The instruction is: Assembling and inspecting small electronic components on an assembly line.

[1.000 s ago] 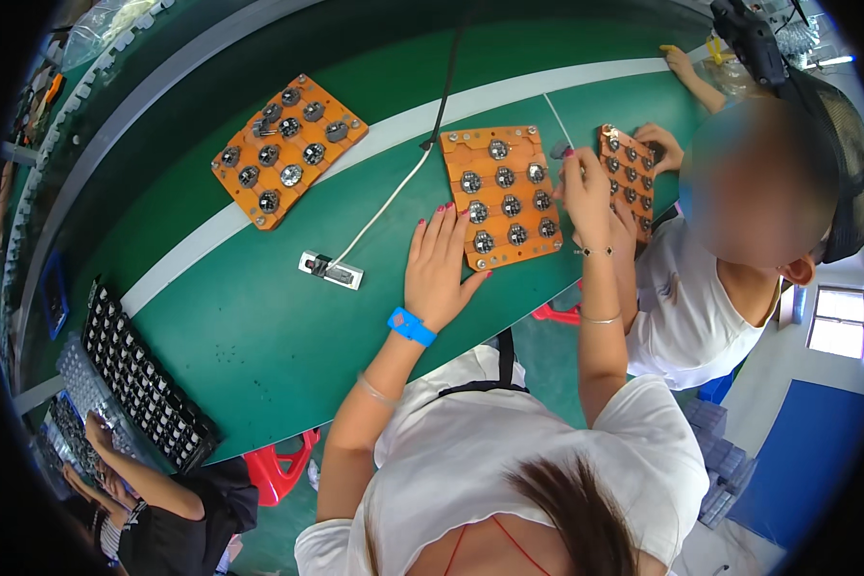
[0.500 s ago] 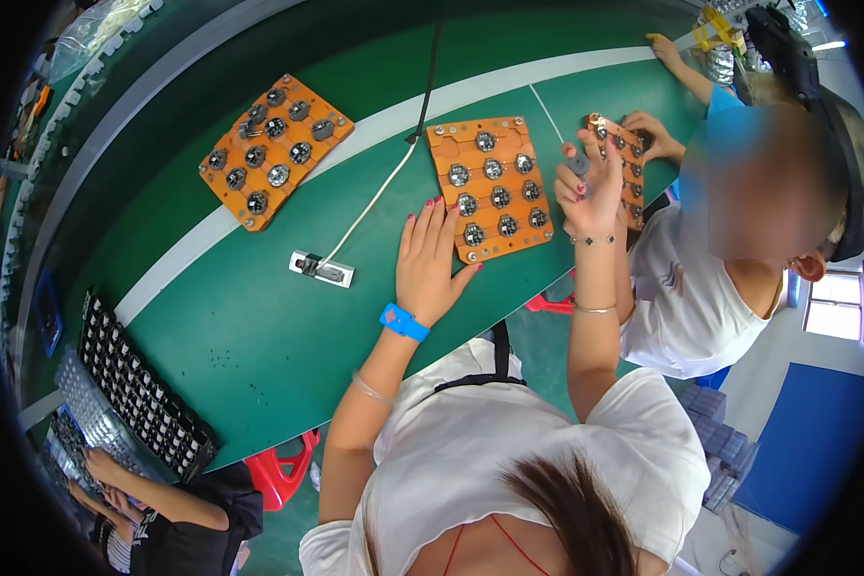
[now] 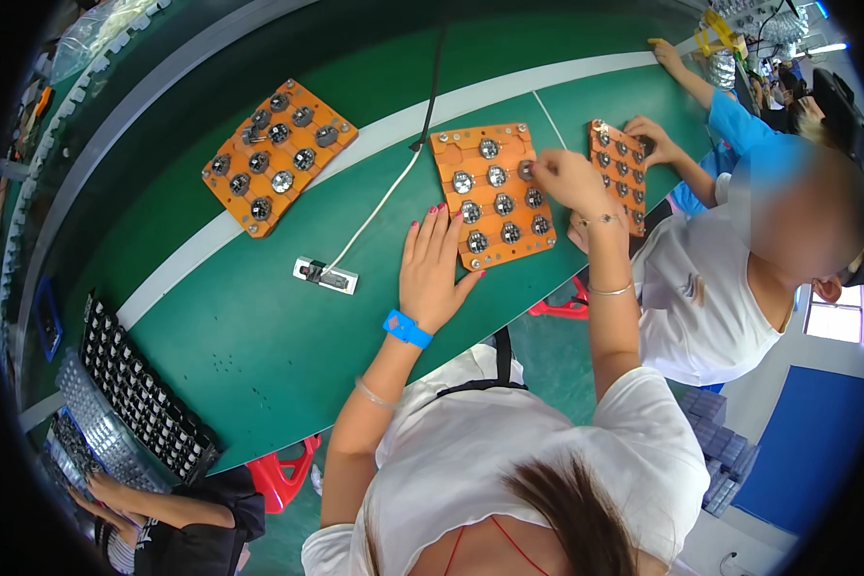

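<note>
- Green worktable (image 3: 259, 346) under the person's arms, with a pale strip (image 3: 509, 79) running along it; it's a workroom with several people at their places.
- Middle board (image 3: 484, 194), orange, lies on the table in front of the person, its dark round modules (image 3: 503, 204) set one at the top and three rows of three below.
- Right hand (image 3: 571, 182) reaches over the board's right edge, fingers bent and bunched at the upper right module; I cannot tell from here whether they grip it or only touch it.
- Left hand (image 3: 429, 257) lies palm down and open, fingertips on the board's left edge, thumb at the lower corner; a blue band (image 3: 408, 328) circles that wrist.
- Just left of that, a white cable (image 3: 393, 190) comes down to a small white block (image 3: 346, 281) on the table.
- Farther left, a second orange board (image 3: 261, 185) sits at an angle, partly over the pale strip, with similar modules.
- On the right, a co-worker in a white shirt (image 3: 701, 298) has a hand at a third orange board (image 3: 616, 163).
- Toward the left end, a black tray (image 3: 202, 459) carries rows of small pale parts, near a person in black (image 3: 197, 523).
- Red stool (image 3: 283, 480) below the table's edge.
</note>
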A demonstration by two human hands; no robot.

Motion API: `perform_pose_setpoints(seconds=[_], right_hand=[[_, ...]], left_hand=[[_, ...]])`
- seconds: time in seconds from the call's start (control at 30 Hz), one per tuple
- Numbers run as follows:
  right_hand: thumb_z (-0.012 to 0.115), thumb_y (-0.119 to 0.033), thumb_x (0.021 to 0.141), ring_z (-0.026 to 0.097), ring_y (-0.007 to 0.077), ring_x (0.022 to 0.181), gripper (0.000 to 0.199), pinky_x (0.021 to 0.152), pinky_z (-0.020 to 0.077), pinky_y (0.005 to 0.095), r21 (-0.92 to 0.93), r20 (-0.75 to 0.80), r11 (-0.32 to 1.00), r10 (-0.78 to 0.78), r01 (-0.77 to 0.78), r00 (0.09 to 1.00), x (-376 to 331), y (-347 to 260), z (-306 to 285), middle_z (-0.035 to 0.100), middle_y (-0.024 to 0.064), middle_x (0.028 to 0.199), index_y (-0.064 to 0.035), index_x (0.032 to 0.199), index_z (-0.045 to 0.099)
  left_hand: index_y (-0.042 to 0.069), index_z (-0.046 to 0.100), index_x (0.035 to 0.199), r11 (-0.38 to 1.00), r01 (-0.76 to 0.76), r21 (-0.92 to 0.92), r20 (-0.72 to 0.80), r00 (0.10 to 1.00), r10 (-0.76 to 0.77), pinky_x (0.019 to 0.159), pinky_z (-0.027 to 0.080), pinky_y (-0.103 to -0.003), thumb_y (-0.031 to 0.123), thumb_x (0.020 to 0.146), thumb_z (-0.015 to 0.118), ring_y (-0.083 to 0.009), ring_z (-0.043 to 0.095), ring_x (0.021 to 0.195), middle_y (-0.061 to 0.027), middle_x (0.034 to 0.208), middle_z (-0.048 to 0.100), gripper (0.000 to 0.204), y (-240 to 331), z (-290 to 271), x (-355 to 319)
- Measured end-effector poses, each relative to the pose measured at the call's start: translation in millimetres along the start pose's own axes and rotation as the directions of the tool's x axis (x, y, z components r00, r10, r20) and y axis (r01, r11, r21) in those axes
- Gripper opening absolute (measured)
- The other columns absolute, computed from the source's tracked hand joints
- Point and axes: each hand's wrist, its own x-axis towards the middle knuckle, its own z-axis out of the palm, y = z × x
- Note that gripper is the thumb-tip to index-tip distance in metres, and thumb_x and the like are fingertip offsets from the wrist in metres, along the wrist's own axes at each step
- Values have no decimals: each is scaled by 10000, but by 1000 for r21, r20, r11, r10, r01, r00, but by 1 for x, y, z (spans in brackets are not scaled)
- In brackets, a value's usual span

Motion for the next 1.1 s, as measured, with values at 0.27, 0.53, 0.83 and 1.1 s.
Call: perform_pose_setpoints(seconds=[0.27,0.53,0.83,1.1], right_hand=[[517,-234,905,616,165,553,241,540,487,301,274,-269,961,37,40,963,83,74,-70,619,94,678,-9,868,596],[507,-315,899,631,360,733,332,683,499,432,-136,-443,990,-20,-45,897,183,131,-36,633,210,759,2,877,601],[571,-422,839,595,447,879,446,809,473,474,-129,-343,990,14,-62,939,179,110,-35,631,275,854,20,816,625],[531,-443,902,661,310,789,471,729,508,375,-164,-393,985,-14,-55,920,147,114,-65,661,173,789,6,998,634]], left_hand=[[11,353,1392,1000,1,23,34,999,-2,1123,195,-467,354,772,705,-331,289,1362,-204,1436,348,791,-1,-2,-2],[10,383,1374,999,8,44,63,998,-11,1106,214,-477,352,767,711,-333,310,1351,-211,1430,359,770,-1,-4,-1],[19,395,1370,999,26,35,55,998,-28,1106,215,-472,344,757,725,-333,324,1341,-202,1431,364,768,-2,-5,0],[15,390,1371,1000,7,30,45,999,-8,1106,216,-469,340,760,724,-334,325,1339,-195,1432,366,769,-2,-3,0]])
